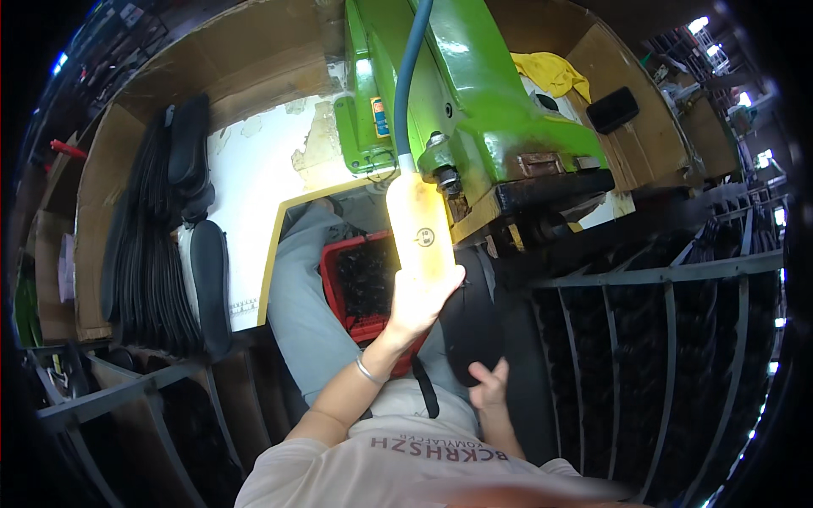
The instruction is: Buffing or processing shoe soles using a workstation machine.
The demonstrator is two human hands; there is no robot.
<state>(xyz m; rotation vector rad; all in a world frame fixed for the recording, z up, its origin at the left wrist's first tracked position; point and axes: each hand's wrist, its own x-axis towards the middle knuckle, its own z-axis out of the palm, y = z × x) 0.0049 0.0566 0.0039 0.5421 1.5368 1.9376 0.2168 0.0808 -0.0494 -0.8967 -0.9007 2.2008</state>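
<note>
Cardboard-walled bay (pixel 233 55), upper left of the frame: holds a long stack of black soles (pixel 152 241) on a white tabletop (pixel 254 173). Cardboard compartment (pixel 639 152), upper right: holds a yellow cloth (pixel 555 72) and a dark flat rectangle (pixel 612 110). Red crate (pixel 328 279), centre, between the person's legs: contains loose dark scraps (pixel 368 279). Metal rack (pixel 652 275), right: dark pieces behind its bars, detail unclear. Green machine (pixel 483 85), top centre; yellow casing (pixel 421 224), just below, brightly lit, on a blue-grey cable (pixel 409 85). Black sole-shaped piece (pixel 474 330), right of centre, standing lengthwise between the hands. Left hand (pixel 425 300), centre: at the casing's lower end, beside the piece's upper left edge; finger closure and hold lost in glare, cannot tell. Right hand (pixel 489 387), lower centre-right: part-open, thumb and finger spread at the piece's lower end; firm grip not discernible.
</note>
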